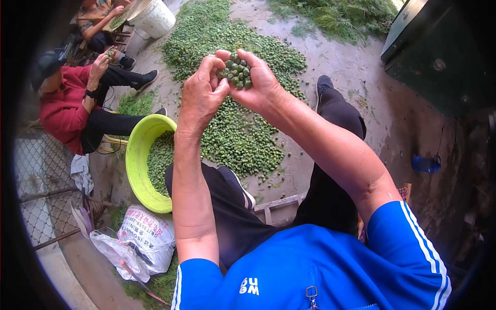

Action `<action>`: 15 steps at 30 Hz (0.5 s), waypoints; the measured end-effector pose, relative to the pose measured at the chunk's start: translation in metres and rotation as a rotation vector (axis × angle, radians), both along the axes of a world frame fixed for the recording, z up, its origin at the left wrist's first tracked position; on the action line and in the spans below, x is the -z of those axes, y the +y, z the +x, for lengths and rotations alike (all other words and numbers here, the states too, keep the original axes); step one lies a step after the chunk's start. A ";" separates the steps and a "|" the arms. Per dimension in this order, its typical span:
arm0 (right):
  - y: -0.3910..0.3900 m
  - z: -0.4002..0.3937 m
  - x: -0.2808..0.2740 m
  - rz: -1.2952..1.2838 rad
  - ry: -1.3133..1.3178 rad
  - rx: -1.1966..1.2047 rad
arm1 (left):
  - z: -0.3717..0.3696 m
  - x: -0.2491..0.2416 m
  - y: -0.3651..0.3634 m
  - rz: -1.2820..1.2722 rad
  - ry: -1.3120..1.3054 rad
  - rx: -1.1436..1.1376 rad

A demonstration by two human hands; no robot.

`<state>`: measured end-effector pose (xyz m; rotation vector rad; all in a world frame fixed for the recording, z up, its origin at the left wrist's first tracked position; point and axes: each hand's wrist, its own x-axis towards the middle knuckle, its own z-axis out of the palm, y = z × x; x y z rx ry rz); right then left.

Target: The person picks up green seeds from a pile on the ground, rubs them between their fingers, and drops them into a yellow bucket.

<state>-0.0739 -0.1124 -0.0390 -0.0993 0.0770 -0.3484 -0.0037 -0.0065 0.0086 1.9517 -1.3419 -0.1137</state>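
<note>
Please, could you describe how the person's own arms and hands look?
The left hand and right hand are bare, with no glove or wristband showing. Both forearms are uncovered below short blue sleeves, which carry white stripes.

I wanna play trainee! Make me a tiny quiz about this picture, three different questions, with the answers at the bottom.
1. True or false: the round, yellow-green plastic tub has small, roundish green pieces inside.

2. What colour is the top on the co-worker wearing the dark cap? A) blue B) red C) white

3. Fill in two words: a handful of green pieces sits in the camera wearer's bare, cupped ____ ____.

Key:
1. True.
2. B.
3. Right hand.
</note>
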 end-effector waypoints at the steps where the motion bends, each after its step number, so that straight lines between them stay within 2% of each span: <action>1: 0.000 0.000 0.000 0.000 0.000 0.001 | -0.001 0.001 0.000 -0.009 -0.028 0.008; 3: 0.003 -0.003 -0.007 0.018 0.095 0.037 | -0.001 0.002 0.000 -0.027 0.009 0.009; 8: 0.002 -0.005 -0.010 0.061 0.087 0.032 | 0.010 0.014 -0.001 -0.113 0.149 0.027; 10: 0.000 -0.005 -0.008 0.072 0.077 0.033 | 0.012 0.012 -0.001 -0.269 0.657 0.117; 11: 0.001 -0.007 -0.013 0.103 0.065 0.045 | 0.016 0.009 0.003 -0.255 0.834 0.132; 12: 0.001 -0.007 -0.017 0.133 0.051 0.057 | 0.016 0.008 0.003 -0.256 0.830 0.133; 15: 0.001 -0.008 -0.019 0.127 0.062 0.065 | 0.018 0.010 0.004 -0.301 1.031 0.219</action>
